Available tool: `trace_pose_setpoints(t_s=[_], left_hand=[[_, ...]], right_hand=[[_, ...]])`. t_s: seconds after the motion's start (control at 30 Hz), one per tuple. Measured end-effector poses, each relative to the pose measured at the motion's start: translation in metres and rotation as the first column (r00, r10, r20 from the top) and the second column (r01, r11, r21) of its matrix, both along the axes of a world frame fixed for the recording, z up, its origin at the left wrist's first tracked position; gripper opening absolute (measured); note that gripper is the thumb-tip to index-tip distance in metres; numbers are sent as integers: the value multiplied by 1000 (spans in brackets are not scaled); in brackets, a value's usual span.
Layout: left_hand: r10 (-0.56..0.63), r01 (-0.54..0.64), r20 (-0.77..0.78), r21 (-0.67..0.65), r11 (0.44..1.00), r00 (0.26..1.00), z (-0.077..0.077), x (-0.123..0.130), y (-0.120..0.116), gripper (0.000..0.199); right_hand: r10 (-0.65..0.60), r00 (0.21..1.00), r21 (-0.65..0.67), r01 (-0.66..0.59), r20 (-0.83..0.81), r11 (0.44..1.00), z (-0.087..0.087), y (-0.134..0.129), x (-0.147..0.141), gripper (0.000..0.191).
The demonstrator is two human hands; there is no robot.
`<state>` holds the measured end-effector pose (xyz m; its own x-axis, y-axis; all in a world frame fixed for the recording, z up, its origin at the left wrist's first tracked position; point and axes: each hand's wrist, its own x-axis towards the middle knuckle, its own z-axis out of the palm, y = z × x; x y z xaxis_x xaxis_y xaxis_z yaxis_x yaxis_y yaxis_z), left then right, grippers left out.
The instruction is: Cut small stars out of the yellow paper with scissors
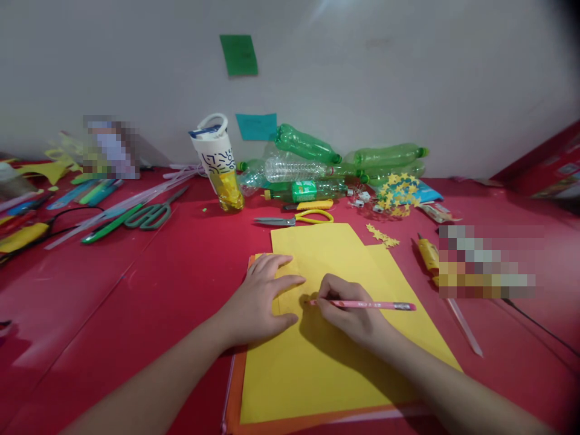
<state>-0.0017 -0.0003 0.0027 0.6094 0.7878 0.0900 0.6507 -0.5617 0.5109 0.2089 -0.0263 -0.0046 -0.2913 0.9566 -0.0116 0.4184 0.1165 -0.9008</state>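
on the left part of the worktop (203, 254) you have the green tool (112, 225) and the grey scissors (165, 209), side by side and well apart from your hands. the cup (211, 151) stands nearer the far edge. next comes the orange sheet (235, 386), showing past the left edge of the paper (317, 374), which lies on top of it by the worktop's near edge.

your left hand (260, 297) rests on the paper's left edge, its fingers spread apart, thumb and forefinger making an open gap that faces right; you hold nothing in it. just beyond the paper's far edge lie the yellow scissors (290, 222), and behind them the bottles (306, 145).

the relation to mind is this: the pencil (362, 304) lies just right of that gap, over the paper. its long axis runs about along the worktop's near edge, tip to the left, eraser to the right. whether the tip touches the paper, you cannot tell from here.

your right hand (351, 320) is the one at the pencil, fingers pinched together on it close to the tip.

off the paper's far right corner lie stars (383, 234); towards the worktop's right edge, the yellow tool (427, 254), then the clear stick (465, 327).
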Motion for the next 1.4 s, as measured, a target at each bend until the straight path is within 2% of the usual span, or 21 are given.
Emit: trace_pose_setpoints(t_s=[0.53,0.9,1.4], left_hand=[[-4,4,-24,11,1000,1000,1,-1,0,54],[-6,6,-27,12,1000,1000,0,0,0,54],[-3,4,-31,19,1000,1000,0,1,0,52]], right_hand=[[81,996,-14,-82,-30,997,0,0,5,18],[72,997,-63,-72,-3,995,5,-1,1,15],[92,995,-10,-92,47,996,5,-3,-4,12]])
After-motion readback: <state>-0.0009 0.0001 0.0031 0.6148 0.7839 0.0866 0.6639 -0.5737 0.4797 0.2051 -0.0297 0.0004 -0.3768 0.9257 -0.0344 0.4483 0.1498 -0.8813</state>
